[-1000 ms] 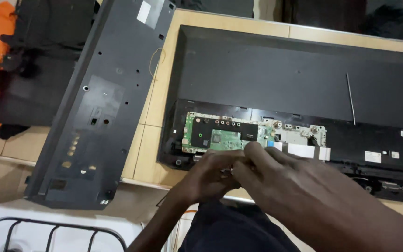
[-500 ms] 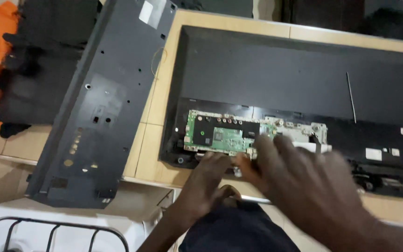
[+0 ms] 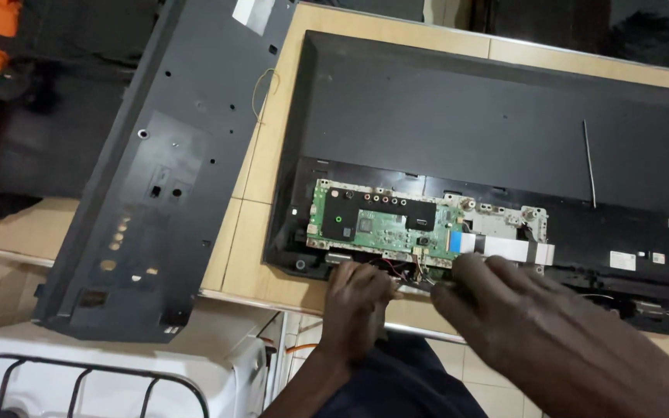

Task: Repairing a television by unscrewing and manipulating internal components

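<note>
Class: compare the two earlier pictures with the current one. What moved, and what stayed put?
Both hands slid down, off the green circuit board toward the television's near edge. The left hand and right hand now work at the wires below it; what they grip is hidden. Television and detached back cover stayed put.

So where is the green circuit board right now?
In the head view, the green circuit board sits low on the opened television back, just above both hands.

Light wooden table, opened flat-screen television lying face down on it; detached grey back cover overhanging its left edge
</note>
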